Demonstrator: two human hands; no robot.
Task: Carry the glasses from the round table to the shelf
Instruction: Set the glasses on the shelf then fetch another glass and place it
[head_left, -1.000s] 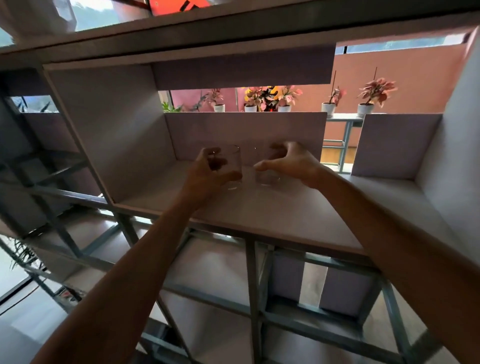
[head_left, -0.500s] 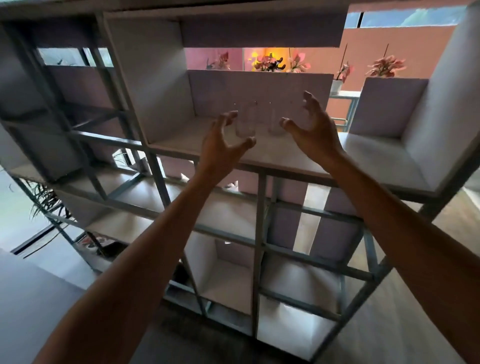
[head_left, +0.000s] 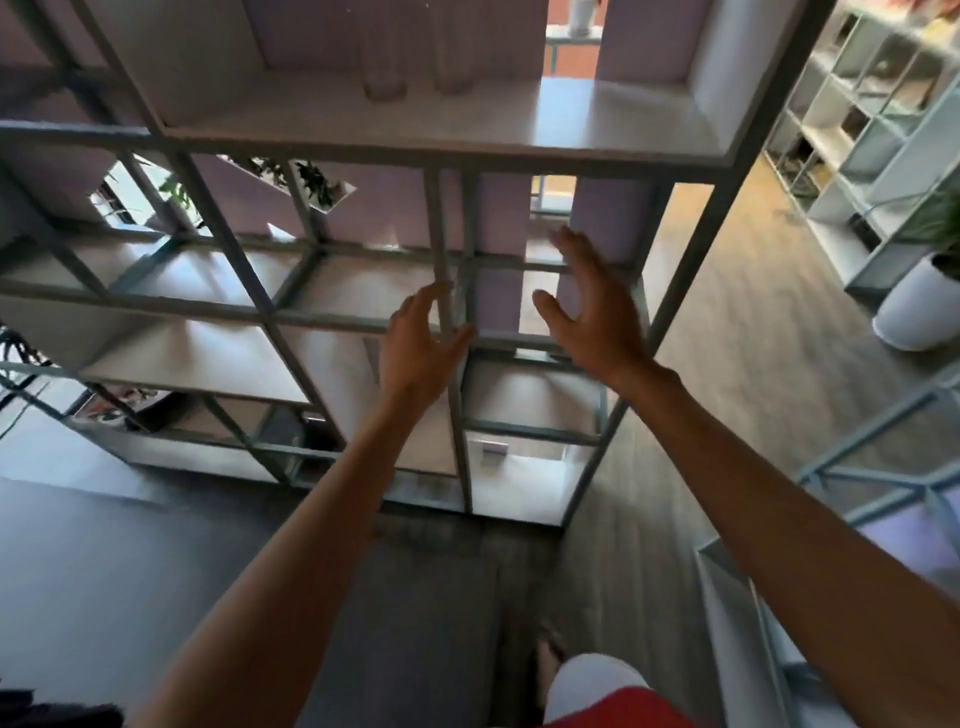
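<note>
L hand (head_left: 421, 348) hangs in the air in front of the shelf (head_left: 467, 143), level w/ its middle rows, fingers spread & lightly bent, thumb out, nothing in it. R hand (head_left: 592, 312) is near it, also in front of the shelf & a bit higher, palm turned in toward the L hand, fingers splayed & nearly straight, likewise holding nothing. The two hands are apart; whether either brushes the shelf frame can't be told thru the blur. Both forearms are bare. A glass (head_left: 384, 67) stands upright on the shelf's top visible board, back near the rear panel, w/ a second glass (head_left: 451, 62) just beside it. Both are clear & smeared by motion blur, so can't tell if they touch. They sit well above both hands. Behind the shelf, thru its open cells, green leaves (head_left: 311, 179) show. Right of the shelf: wood floor (head_left: 727, 338), a white planter (head_left: 914, 317) & another shelving unit (head_left: 878, 119) further off. In front of the shelf's base, the person's foot (head_left: 545, 667) is on the floor.
</note>
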